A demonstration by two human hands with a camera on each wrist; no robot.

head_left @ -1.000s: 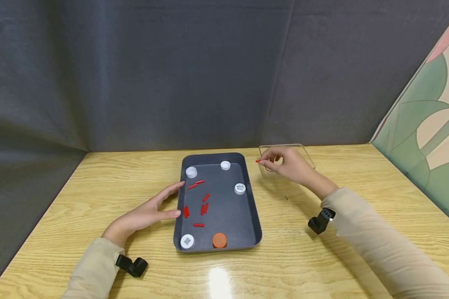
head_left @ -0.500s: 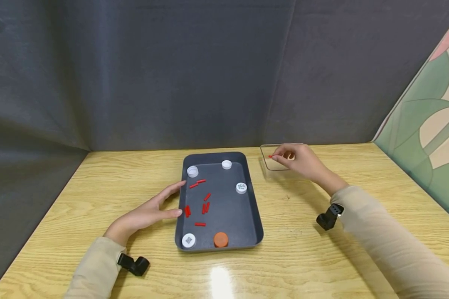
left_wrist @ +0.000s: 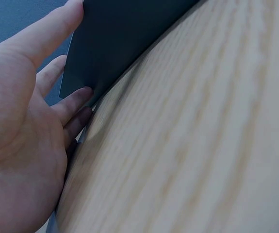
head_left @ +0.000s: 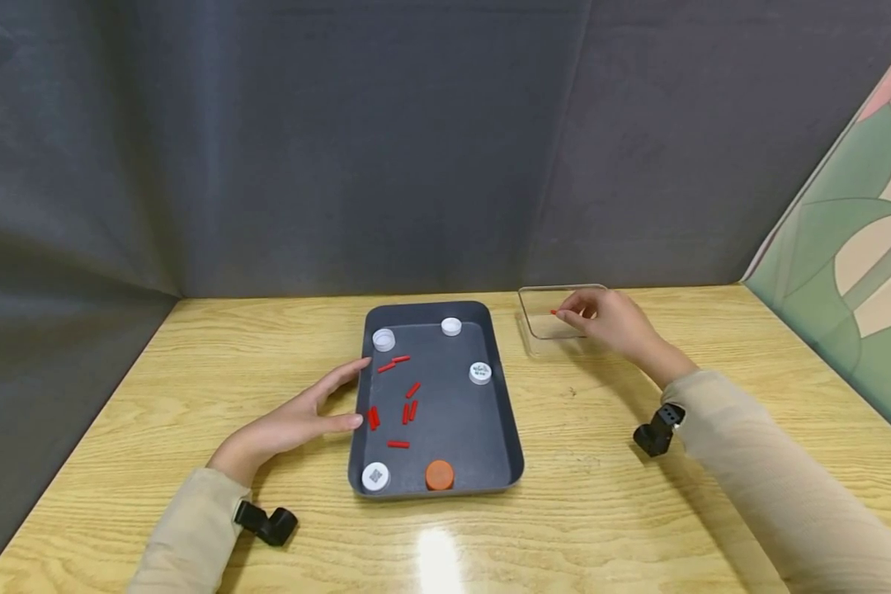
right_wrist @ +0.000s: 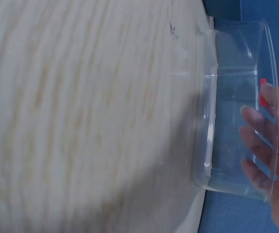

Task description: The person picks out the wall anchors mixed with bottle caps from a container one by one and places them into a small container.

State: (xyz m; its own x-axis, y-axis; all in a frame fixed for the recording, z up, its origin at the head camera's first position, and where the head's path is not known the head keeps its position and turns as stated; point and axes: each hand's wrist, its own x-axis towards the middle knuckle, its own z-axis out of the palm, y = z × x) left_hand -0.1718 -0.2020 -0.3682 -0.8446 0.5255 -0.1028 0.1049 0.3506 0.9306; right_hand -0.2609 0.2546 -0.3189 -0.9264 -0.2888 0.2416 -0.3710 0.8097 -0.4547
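My right hand (head_left: 607, 318) pinches a small red stick (right_wrist: 263, 92) between thumb and finger. It is over a clear plastic box (head_left: 545, 337), with the fingers at the box's opening; the right wrist view shows them through the clear wall (right_wrist: 236, 63). At the left side of a dark grey tray (head_left: 460, 445), my left hand (head_left: 289, 425) has its fingers spread, with fingertips on the tray's wall (left_wrist: 115, 43). Several red sticks (head_left: 398, 445) lie loose in the left half of the tray.
Inside the tray stand an orange cap (head_left: 440, 474) and several white caps (head_left: 375, 477), (head_left: 480, 373). A dark cloth (head_left: 386, 148) hangs behind the wooden table (head_left: 579, 511). The clear box stands to the tray's right, near the table's back edge.
My right hand has moved right with the red stick, from beside the box's left edge to over its opening. The left hand stays at the tray.
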